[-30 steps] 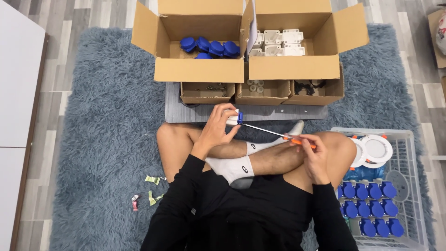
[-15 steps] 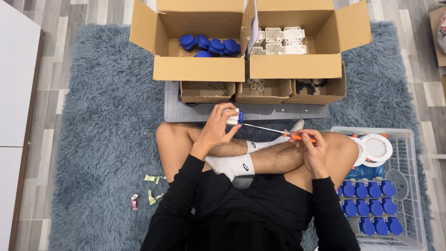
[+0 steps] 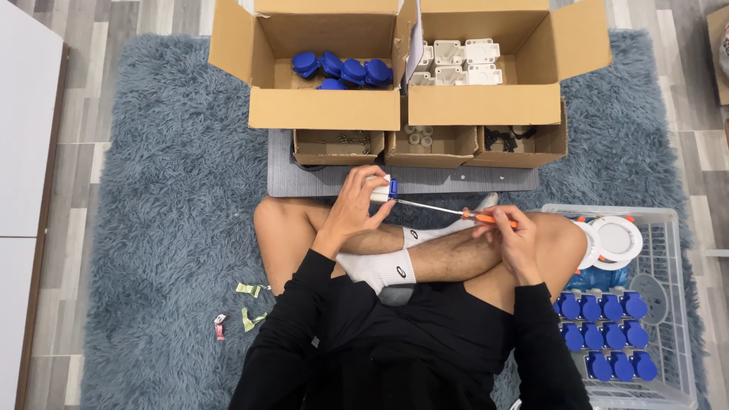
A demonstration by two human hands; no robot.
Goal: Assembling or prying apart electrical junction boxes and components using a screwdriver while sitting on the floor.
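bright, even indoor light; soft shadows, sharp focus

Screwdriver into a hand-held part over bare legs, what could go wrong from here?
1. The left hand holds the small white-and-blue part in the air with nothing under it; the screwdriver tip might slip off toward the fingers or the bare legs.
2. A loose screw would likely vanish in the shaggy blue-grey rug.
3. The right hand pinches the orange handle far from the tip, so aim may wander.

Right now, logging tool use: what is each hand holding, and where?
Left hand grips the white-and-blue part; right hand holds the screwdriver by its orange handle.
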